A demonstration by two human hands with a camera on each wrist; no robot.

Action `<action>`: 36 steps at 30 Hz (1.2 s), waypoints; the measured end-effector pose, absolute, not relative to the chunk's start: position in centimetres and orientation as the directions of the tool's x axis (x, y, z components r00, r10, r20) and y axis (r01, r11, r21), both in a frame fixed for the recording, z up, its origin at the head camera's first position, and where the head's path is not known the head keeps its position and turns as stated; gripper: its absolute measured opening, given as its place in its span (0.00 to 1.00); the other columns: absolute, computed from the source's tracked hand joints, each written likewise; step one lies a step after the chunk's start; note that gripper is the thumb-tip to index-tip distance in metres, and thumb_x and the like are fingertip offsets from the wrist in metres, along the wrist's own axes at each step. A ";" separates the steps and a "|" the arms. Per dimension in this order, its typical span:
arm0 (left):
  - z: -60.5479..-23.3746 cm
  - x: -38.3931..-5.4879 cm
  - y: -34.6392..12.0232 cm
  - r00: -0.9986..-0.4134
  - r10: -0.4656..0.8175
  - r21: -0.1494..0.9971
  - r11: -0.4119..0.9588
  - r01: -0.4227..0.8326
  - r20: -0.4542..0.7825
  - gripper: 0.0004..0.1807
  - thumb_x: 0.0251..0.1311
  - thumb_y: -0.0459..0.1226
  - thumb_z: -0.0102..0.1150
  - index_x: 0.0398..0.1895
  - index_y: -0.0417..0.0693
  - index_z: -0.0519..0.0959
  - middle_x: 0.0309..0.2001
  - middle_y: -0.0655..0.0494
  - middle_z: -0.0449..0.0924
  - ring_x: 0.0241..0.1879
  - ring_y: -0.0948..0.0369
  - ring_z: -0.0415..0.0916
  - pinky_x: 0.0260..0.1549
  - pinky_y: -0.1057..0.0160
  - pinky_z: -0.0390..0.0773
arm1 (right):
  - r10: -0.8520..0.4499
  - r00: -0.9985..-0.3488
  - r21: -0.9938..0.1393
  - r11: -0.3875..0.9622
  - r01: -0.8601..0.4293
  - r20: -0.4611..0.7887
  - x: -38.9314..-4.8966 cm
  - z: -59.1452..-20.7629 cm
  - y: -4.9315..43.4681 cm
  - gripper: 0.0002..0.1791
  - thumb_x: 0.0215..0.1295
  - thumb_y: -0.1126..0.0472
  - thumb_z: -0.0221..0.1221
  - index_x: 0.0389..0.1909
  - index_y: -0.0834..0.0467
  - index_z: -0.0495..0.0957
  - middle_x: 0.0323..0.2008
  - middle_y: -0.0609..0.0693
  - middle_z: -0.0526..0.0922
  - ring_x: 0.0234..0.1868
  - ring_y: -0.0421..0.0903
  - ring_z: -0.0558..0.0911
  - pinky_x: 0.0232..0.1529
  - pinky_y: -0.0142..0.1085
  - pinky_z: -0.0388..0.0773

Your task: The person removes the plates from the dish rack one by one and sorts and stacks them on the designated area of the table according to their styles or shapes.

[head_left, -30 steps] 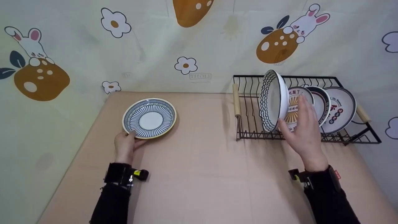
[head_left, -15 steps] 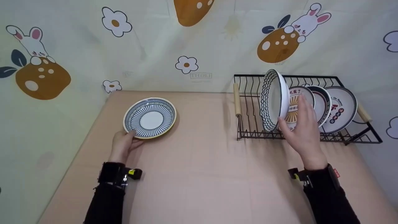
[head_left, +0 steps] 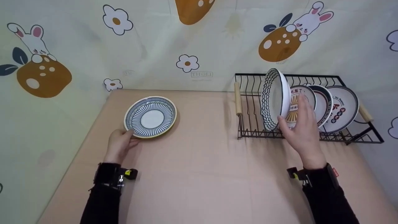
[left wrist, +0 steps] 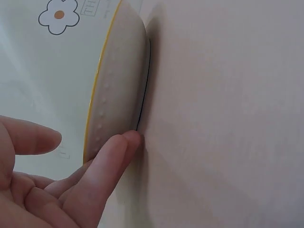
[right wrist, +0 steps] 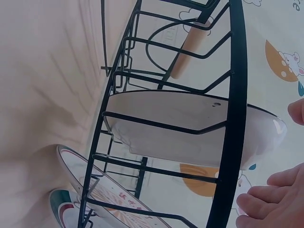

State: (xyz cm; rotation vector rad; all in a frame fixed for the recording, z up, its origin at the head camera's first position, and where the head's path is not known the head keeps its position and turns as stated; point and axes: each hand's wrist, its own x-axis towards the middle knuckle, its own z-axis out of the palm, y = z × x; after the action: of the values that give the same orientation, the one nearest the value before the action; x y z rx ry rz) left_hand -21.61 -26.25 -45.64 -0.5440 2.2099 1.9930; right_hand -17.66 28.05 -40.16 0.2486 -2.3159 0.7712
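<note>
A shallow dish [head_left: 152, 119] with blue radiating stripes and a yellow rim lies face up at the left. My left hand [head_left: 117, 145] is at its near-left edge. In the left wrist view, its straight fingers [left wrist: 103, 173] touch the dish's underside while the thumb [left wrist: 35, 137] stands apart from the rim. On the right, a white bowl with black wavy lines [head_left: 285, 99] stands on edge in the black wire rack [head_left: 251, 135]. My right hand [head_left: 304, 138] has straight fingers beside this bowl; in the right wrist view, thumb and fingers show a gap from the bowl's wall [right wrist: 166, 128].
Right of the bowl, the rack holds a plate with an orange ray pattern [head_left: 292, 115], a dark-rimmed dish [head_left: 326, 105] and a white plate with red print [head_left: 345, 107]. Wooden handles [head_left: 238, 99] flank the rack. A patterned curtain [head_left: 149, 56] hangs behind the table [head_left: 199, 161].
My left hand has slid a little left, its thumb drawing back over the dish's rim. My right hand stays beside the bowl. The dish and bowl stay in place; the view tilts slightly.
</note>
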 end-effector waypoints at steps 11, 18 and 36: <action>-45.5 -21.4 -26.9 -0.946 -0.307 0.862 0.448 -0.236 -0.100 0.32 0.72 0.38 0.45 0.70 0.22 0.55 0.63 0.27 0.65 0.62 0.40 0.66 0.64 0.47 0.66 | 0.049 -0.765 -0.477 0.807 -0.348 0.642 -17.8 -40.1 28.0 0.45 0.61 0.58 0.64 0.75 0.66 0.54 0.71 0.71 0.59 0.70 0.69 0.60 0.69 0.60 0.56; -45.4 -21.4 -26.4 -0.937 -0.347 0.848 0.485 -0.213 -0.037 0.36 0.70 0.37 0.44 0.73 0.24 0.47 0.67 0.26 0.61 0.67 0.38 0.61 0.66 0.45 0.62 | 0.071 -0.773 -0.494 0.805 -0.328 0.630 -17.9 -40.2 27.7 0.44 0.60 0.59 0.64 0.73 0.70 0.54 0.69 0.72 0.61 0.68 0.71 0.62 0.67 0.63 0.59; -45.1 -20.7 -24.6 -0.931 -0.353 0.898 0.433 -0.081 0.087 0.38 0.71 0.35 0.48 0.76 0.29 0.42 0.73 0.30 0.49 0.73 0.41 0.48 0.72 0.49 0.51 | 0.123 -0.820 -0.548 0.797 -0.255 0.559 -18.6 -40.3 27.0 0.45 0.60 0.58 0.66 0.72 0.70 0.55 0.57 0.71 0.71 0.56 0.66 0.72 0.53 0.63 0.74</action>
State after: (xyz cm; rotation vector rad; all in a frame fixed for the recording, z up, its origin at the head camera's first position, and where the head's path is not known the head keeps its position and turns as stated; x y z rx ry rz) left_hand -20.71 -24.63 -45.11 -0.4457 2.8738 1.7740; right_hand -18.63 26.97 -40.30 0.0974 -2.3913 0.8412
